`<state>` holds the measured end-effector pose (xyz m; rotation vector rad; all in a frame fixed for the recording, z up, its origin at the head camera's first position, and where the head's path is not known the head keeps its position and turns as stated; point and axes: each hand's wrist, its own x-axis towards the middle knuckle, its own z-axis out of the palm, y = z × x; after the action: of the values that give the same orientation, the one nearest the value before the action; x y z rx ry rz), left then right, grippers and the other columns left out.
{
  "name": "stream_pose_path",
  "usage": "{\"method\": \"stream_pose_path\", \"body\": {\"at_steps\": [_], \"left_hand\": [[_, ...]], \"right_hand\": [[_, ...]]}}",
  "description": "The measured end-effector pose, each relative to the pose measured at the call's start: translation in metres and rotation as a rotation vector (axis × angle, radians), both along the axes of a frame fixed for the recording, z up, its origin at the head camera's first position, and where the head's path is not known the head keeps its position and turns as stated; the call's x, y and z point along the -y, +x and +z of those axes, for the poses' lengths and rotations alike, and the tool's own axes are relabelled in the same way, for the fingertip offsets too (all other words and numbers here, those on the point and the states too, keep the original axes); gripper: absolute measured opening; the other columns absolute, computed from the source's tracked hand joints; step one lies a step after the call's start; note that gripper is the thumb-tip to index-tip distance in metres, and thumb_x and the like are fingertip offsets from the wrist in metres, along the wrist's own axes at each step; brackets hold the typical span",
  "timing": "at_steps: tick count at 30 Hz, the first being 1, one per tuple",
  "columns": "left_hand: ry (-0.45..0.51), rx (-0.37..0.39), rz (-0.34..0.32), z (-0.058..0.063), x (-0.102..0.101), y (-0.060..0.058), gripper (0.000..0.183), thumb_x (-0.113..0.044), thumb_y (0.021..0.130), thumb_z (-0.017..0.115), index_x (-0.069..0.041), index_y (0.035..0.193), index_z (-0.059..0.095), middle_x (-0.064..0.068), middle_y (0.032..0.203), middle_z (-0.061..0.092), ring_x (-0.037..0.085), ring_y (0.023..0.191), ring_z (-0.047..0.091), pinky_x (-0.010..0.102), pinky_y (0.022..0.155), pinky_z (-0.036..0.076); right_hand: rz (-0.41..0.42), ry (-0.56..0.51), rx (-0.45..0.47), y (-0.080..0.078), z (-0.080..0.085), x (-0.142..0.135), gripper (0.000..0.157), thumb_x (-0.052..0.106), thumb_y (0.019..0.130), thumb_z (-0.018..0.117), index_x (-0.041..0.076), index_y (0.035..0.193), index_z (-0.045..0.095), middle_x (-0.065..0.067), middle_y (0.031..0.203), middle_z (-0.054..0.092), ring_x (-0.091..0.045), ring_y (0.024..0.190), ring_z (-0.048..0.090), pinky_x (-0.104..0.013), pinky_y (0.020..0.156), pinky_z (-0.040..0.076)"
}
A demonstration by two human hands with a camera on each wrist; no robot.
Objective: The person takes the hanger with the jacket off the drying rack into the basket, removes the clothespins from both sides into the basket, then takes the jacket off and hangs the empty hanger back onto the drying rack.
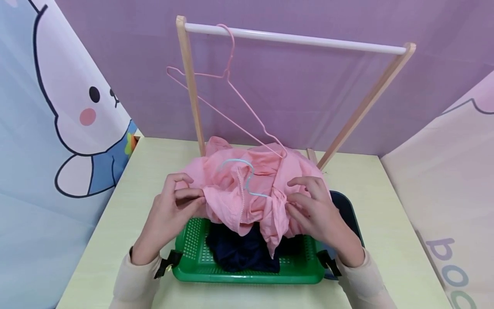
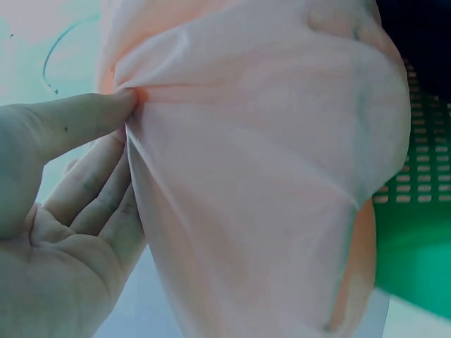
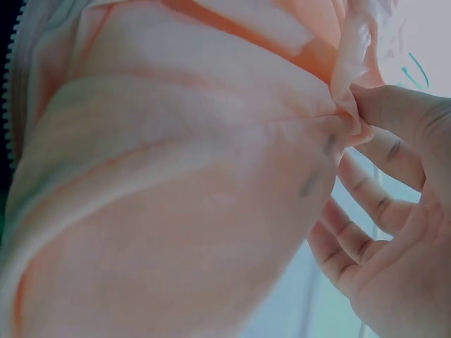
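A pink zip-front jacket [image 1: 227, 206] hangs bunched between my hands, over the back of a green basket [image 1: 247, 278]. My left hand [image 1: 167, 214] pinches its left side between thumb and fingers, as the left wrist view shows close up. On the other side, my right hand [image 1: 314, 208] pinches a fold of the cloth with thumb and forefinger, the other fingers loosely bent. A light blue hanger [image 1: 248, 180] pokes out at the jacket's opening, its hook upward; the rest of it is hidden in the cloth. The zipper [image 1: 242, 195] runs down the front.
Dark navy clothing [image 1: 243, 249] lies in the basket. A dark blue bin [image 1: 347, 210] stands to its right, partly covered. Behind, a rack with a white rail [image 1: 301, 39] and wooden posts carries an unloaded pink hanger [image 1: 247, 105]. Printed curtains flank the table [image 1: 104, 257].
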<state>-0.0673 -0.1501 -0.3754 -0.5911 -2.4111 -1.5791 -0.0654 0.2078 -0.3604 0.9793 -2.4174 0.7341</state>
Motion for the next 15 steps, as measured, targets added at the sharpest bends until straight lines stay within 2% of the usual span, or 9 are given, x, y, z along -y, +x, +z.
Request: {"method": "stream_pose_path", "body": {"at_steps": [9, 15], "left_hand": [[0.043, 0.005, 0.028, 0.003, 0.018, -0.001, 0.05, 0.012, 0.084, 0.075, 0.004, 0.119, 0.04, 0.007, 0.1, 0.075, 0.008, 0.093, 0.069, 0.018, 0.085, 0.053], [0.075, 0.015, 0.05, 0.002, 0.026, -0.003, 0.051, 0.013, 0.085, 0.073, 0.003, 0.121, 0.039, 0.009, 0.1, 0.075, 0.009, 0.092, 0.069, 0.017, 0.082, 0.054]], "right_hand": [[0.033, -0.019, -0.042, 0.001, 0.004, -0.002, 0.037, 0.034, 0.105, 0.052, 0.009, 0.084, 0.069, -0.014, 0.118, 0.059, -0.037, 0.106, 0.048, -0.045, 0.088, 0.04], [0.043, -0.06, -0.103, 0.001, 0.003, -0.009, 0.034, 0.032, 0.105, 0.053, 0.009, 0.088, 0.071, -0.017, 0.116, 0.06, -0.04, 0.106, 0.049, -0.045, 0.091, 0.039]]}}
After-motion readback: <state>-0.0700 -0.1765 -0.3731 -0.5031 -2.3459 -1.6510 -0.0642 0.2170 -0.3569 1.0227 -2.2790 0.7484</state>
